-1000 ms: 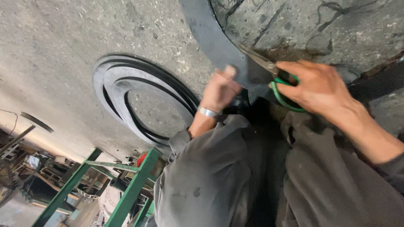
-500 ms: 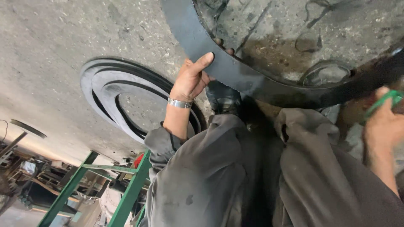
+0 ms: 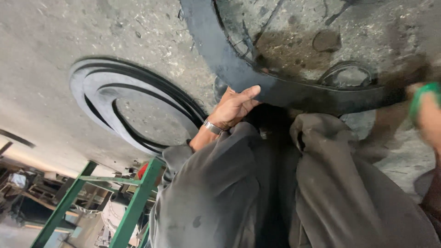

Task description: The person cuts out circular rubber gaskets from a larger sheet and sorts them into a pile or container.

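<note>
My left hand [image 3: 232, 108], with a metal band on the wrist, grips the inner edge of a wide black rubber ring [image 3: 216, 50] that lies on the concrete floor; the thumb lies along the ring's edge. My right hand [image 3: 432, 119] is blurred at the right edge and holds green-handled scissors [image 3: 421, 94], apart from the ring's near edge. The scissor blades cannot be made out. My grey-trousered legs [image 3: 285, 193] fill the lower middle.
A stack of flat black rubber rings [image 3: 94, 89] lies on the floor to the left. A small dark round piece [image 3: 349, 76] sits inside the big ring. A green metal frame [image 3: 133, 206] stands at lower left, with workshop clutter beyond it.
My right hand with the scissors has come off the ring and swung out to the right. My left hand has shifted its grip along the ring's edge, and the view moved closer.
</note>
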